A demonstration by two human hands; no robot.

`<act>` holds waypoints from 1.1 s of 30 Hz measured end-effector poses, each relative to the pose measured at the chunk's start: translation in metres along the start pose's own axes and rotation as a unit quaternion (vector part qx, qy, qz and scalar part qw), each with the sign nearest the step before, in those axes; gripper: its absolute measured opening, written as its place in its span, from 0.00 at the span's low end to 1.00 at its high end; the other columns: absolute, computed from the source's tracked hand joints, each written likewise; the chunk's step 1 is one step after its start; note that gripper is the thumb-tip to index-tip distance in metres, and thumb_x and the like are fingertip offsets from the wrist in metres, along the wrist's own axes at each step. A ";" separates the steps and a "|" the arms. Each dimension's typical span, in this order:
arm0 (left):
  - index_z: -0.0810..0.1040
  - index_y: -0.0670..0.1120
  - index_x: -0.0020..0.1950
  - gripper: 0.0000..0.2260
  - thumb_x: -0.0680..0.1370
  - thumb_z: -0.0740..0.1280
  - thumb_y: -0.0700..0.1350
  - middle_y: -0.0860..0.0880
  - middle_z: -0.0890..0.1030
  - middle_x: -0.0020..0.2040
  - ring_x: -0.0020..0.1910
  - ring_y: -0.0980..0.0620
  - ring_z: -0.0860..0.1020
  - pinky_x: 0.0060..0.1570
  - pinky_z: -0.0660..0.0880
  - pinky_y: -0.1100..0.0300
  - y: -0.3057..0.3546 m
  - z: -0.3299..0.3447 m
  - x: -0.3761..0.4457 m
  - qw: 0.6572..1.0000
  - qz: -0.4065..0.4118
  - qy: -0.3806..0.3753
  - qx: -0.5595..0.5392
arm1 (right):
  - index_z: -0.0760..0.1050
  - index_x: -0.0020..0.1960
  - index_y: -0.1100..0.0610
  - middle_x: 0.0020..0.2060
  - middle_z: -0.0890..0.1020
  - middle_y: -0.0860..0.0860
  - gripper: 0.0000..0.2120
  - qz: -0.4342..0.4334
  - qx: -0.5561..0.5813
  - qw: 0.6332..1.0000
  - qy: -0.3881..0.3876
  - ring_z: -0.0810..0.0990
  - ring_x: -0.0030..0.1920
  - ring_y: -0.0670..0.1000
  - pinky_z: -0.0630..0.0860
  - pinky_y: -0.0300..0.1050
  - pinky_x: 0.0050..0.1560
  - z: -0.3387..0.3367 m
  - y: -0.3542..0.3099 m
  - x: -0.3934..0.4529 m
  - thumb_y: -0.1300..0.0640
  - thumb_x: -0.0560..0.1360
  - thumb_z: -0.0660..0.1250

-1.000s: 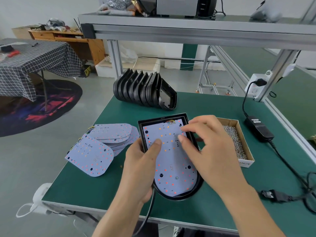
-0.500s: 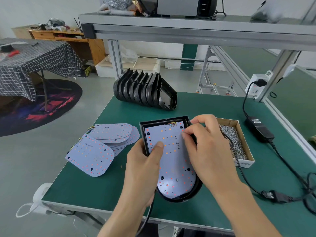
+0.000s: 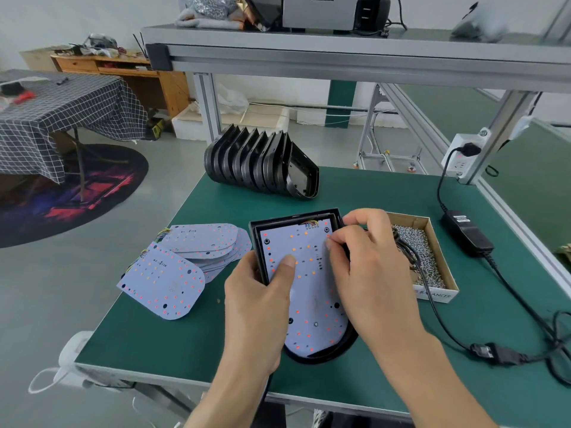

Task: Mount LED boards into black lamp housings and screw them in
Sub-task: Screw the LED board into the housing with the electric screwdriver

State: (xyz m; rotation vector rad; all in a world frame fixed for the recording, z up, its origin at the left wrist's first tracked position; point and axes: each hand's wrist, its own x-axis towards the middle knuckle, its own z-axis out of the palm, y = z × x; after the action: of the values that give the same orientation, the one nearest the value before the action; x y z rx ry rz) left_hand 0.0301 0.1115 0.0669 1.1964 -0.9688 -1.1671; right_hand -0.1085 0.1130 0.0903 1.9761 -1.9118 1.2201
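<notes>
I see my left hand gripping the housing, thumb on its LED board, while my right hand pinches that board's right edge beside the screw box.

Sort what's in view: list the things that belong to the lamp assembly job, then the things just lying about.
Job:
LED board in black housing
left hand, right hand
spare boards
stacked housings
screw box

Lying about:
power adapter
checkered table
wooden desk
round rug
</notes>
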 end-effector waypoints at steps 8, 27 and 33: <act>0.85 0.56 0.47 0.06 0.73 0.71 0.55 0.50 0.88 0.45 0.48 0.37 0.85 0.46 0.82 0.36 0.004 -0.002 -0.002 1.000 0.004 0.003 0.001 | 0.79 0.47 0.63 0.59 0.78 0.56 0.03 -0.010 0.012 0.999 0.033 0.80 0.40 0.63 0.77 0.56 0.33 0.001 -0.002 -0.004 0.64 0.79 0.72; 0.79 0.38 0.51 0.24 0.72 0.73 0.59 0.46 0.79 0.42 0.41 0.48 0.74 0.45 0.73 0.50 -0.003 -0.003 0.000 0.997 -0.055 0.013 -0.049 | 0.79 0.48 0.58 0.63 0.78 0.51 0.03 -0.011 0.005 1.000 -0.005 0.81 0.40 0.60 0.78 0.55 0.33 0.001 0.003 -0.008 0.60 0.79 0.72; 0.86 0.49 0.44 0.06 0.80 0.74 0.48 0.40 0.87 0.48 0.43 0.44 0.84 0.57 0.79 0.36 -0.007 -0.002 0.005 0.994 -0.106 0.012 -0.024 | 0.76 0.48 0.59 0.61 0.77 0.52 0.05 0.005 0.011 0.999 -0.037 0.79 0.40 0.62 0.77 0.56 0.33 0.006 0.009 -0.010 0.58 0.81 0.67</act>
State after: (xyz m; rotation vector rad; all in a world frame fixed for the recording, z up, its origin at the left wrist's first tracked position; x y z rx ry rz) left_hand 0.0318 0.1074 0.0592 1.2956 -0.8060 -1.3325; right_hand -0.1126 0.1155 0.0758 2.0537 -1.9520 1.1917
